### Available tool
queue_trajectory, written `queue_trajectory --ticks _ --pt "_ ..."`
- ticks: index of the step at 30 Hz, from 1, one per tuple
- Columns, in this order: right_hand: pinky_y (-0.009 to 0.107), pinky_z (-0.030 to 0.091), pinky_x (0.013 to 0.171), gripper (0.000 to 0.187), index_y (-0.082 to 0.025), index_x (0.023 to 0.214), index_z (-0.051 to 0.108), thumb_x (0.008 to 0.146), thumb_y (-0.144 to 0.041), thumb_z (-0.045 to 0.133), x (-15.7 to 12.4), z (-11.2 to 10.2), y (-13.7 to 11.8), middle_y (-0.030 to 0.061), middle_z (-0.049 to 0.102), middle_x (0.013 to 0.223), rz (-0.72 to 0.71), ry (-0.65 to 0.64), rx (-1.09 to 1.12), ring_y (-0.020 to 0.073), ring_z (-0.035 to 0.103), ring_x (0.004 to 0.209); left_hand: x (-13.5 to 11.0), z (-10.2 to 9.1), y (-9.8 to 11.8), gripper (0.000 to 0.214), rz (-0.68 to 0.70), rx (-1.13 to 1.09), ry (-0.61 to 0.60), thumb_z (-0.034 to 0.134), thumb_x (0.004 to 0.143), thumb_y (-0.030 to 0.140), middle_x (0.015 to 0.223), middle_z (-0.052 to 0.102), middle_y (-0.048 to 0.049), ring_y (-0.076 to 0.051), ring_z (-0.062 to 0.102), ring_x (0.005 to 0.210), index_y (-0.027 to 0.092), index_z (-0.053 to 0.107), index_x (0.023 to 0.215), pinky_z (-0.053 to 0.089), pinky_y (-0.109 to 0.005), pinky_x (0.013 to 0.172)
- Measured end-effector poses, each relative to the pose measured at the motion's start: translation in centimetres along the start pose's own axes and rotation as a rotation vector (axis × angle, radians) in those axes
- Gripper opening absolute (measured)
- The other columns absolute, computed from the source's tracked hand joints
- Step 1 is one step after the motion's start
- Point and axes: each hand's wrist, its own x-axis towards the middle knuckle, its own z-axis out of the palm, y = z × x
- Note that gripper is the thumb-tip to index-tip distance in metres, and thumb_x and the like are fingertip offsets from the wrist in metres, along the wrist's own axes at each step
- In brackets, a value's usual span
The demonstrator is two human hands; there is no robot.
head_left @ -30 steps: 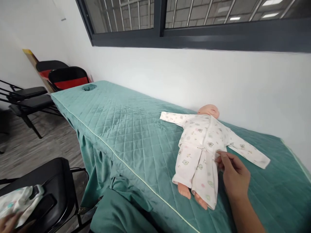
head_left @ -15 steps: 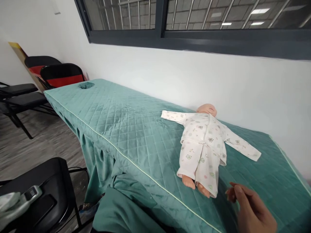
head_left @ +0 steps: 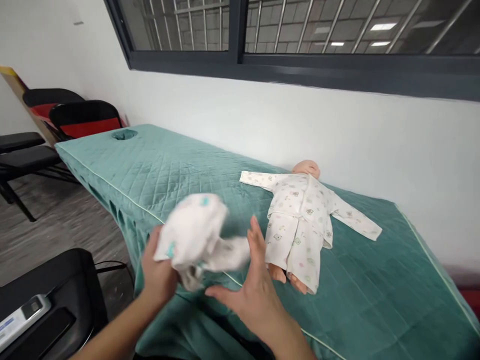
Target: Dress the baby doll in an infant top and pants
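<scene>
Left hand (head_left: 159, 272), lower centre of frame, grips a bunched white cloth (head_left: 193, 225) with teal marks; right hand (head_left: 255, 290) beside it, thumb and fingers spread apart; cloth blurred there, contact cannot be told; one-handed hold presumably leaves the right free; clothed doll (head_left: 300, 205) lies right of centre on green bed (head_left: 180, 165), sleeves outspread, probably to lie flat; chair (head_left: 84, 290), lower left, apparently serves as stand for pale device (head_left: 20, 322); no container seen.
</scene>
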Motion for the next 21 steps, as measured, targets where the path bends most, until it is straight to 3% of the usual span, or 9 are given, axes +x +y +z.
queue_trajectory --ticks 2,4,7,10,13,15,17,19,21 --pt "0.058 0.041 0.116 0.123 -0.036 0.162 0.000 0.073 -0.036 0.086 1.3 -1.2 0.1 0.0120 0.018 0.168 0.004 -0.002 0.049 0.0381 0.027 0.153 -2.9 4.5 3.1 0.036 -0.137 -0.292 -0.309 0.066 0.074 0.053 0.090 0.070 -0.0041 -0.023 0.065 0.082 0.023 0.065 0.094 0.055 -0.036 0.075" --pt "0.052 0.047 0.113 0.107 -0.035 0.161 0.010 0.079 -0.031 0.079 2.0 -2.8 0.2 0.0108 0.032 0.161 0.025 0.028 0.092 0.0343 0.039 0.147 -4.9 7.6 5.9 0.046 -0.237 -0.487 -0.571 0.075 0.069 0.055 0.103 0.074 -0.0074 -0.030 0.069 0.099 0.023 0.071 0.101 0.056 -0.043 0.088" --pt "0.049 0.049 0.109 0.074 -0.035 0.149 0.039 0.083 -0.027 0.071 1.8 -5.3 0.8 0.0082 0.044 0.151 0.019 0.177 0.031 0.0312 0.050 0.138 -5.9 10.3 8.3 0.059 -0.437 -0.676 -0.857 0.080 0.070 0.052 0.113 0.075 -0.0092 -0.034 0.068 0.113 0.023 0.070 0.119 0.054 -0.048 0.099" --pt "0.048 0.052 0.101 0.049 -0.032 0.131 0.056 0.084 -0.026 0.069 1.1 -9.3 1.6 0.0071 0.054 0.137 -0.038 0.347 -0.151 0.0294 0.059 0.123 -5.5 12.0 8.8 0.065 -0.401 -0.750 -1.094 0.080 0.077 0.045 0.131 0.070 -0.0092 -0.034 0.062 0.127 0.025 0.062 0.136 0.049 -0.049 0.109" --pt "0.047 0.051 0.097 0.044 -0.028 0.127 0.062 0.083 -0.028 0.067 0.2 -15.5 2.7 0.0101 0.057 0.128 -0.049 0.543 -0.486 0.0305 0.059 0.119 -3.9 13.5 8.5 0.053 -0.162 -0.641 -1.116 0.072 0.087 0.037 0.143 0.062 -0.0071 -0.028 0.054 0.136 0.029 0.059 0.138 0.042 -0.046 0.116" --pt "0.051 0.045 0.103 0.048 -0.022 0.126 0.065 0.079 -0.033 0.070 -0.8 -20.2 4.2 0.0153 0.056 0.128 0.081 0.608 -0.766 0.0362 0.055 0.125 -2.4 14.8 8.0 0.040 -0.044 -0.504 -1.027 0.066 0.092 0.035 0.142 0.063 -0.0066 -0.025 0.054 0.136 0.028 0.062 0.132 0.041 -0.044 0.116" --pt "0.052 0.043 0.105 0.050 -0.019 0.124 0.067 0.077 -0.037 0.069 -2.6 -24.1 6.6 0.0185 0.057 0.129 0.232 0.617 -0.904 0.0403 0.052 0.128 -0.7 16.5 7.4 0.032 0.040 -0.382 -0.955 0.059 0.096 0.035 0.138 0.065 -0.0064 -0.025 0.056 0.133 0.027 0.065 0.126 0.042 -0.044 0.114" --pt "0.052 0.049 0.096 0.052 -0.025 0.127 0.064 0.077 -0.038 0.064 -4.9 -26.8 9.7 0.0180 0.058 0.129 0.432 0.433 -0.960 0.0403 0.057 0.123 0.7 18.6 6.8 0.030 0.123 -0.279 -0.912 0.055 0.097 0.034 0.137 0.066 -0.0058 -0.024 0.057 0.131 0.026 0.067 0.123 0.042 -0.043 0.114" --pt "0.053 0.053 0.087 0.048 -0.027 0.119 0.067 0.072 -0.038 0.066 -7.2 -28.3 12.5 0.0162 0.066 0.115 0.578 0.139 -0.899 0.0414 0.064 0.111 1.8 21.1 6.3 0.031 0.202 -0.188 -0.863 0.053 0.097 0.031 0.138 0.065 -0.0058 -0.024 0.057 0.131 0.025 0.066 0.124 0.041 -0.042 0.115"
